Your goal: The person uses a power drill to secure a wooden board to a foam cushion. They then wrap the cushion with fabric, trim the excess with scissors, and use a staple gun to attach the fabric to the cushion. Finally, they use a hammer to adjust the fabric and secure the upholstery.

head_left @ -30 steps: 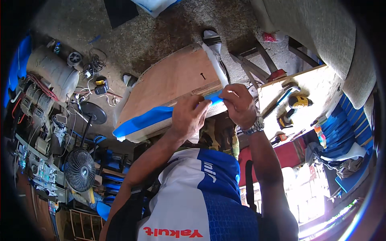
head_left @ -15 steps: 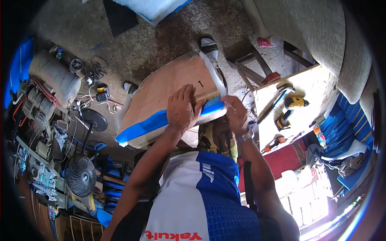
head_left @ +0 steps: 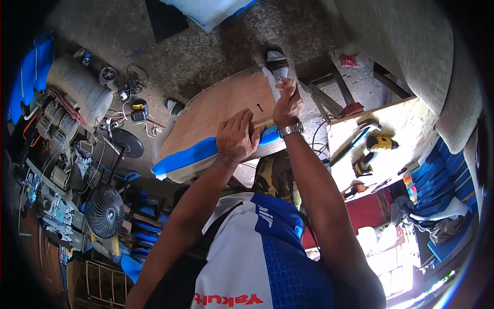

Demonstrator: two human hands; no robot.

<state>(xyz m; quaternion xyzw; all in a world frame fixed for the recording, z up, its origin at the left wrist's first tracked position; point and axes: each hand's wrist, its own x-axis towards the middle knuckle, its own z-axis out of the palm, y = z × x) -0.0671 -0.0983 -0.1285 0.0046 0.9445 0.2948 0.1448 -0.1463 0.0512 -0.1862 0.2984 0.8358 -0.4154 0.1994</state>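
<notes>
A padded seat panel lies in front of me, with its brown wooden board (head_left: 206, 105) facing up. Blue foam (head_left: 188, 154) runs along the near edge, and white padding (head_left: 272, 85) covers the right side. My left hand (head_left: 237, 136) rests on the near edge, fingers stretched over the board and thumb apart. At the right end, my right hand (head_left: 289, 105) has its fingers curled at the white padding; its grip is partly hidden. Between the hands shows a short wooden strip (head_left: 262, 123). A dark screw (head_left: 260, 107) lies on the board.
On the right, a wooden table (head_left: 406, 118) holds a yellow drill (head_left: 381, 144), a hammer (head_left: 369, 125) and other tools. A fan (head_left: 104, 212) stands at the left near a battery charger (head_left: 139, 110) and cables. A wooden stool (head_left: 342, 92) stands beyond the table.
My right hand has moved away from me, from the blue foam at the near right corner up to the white padding. The left hand stays on the near edge.
</notes>
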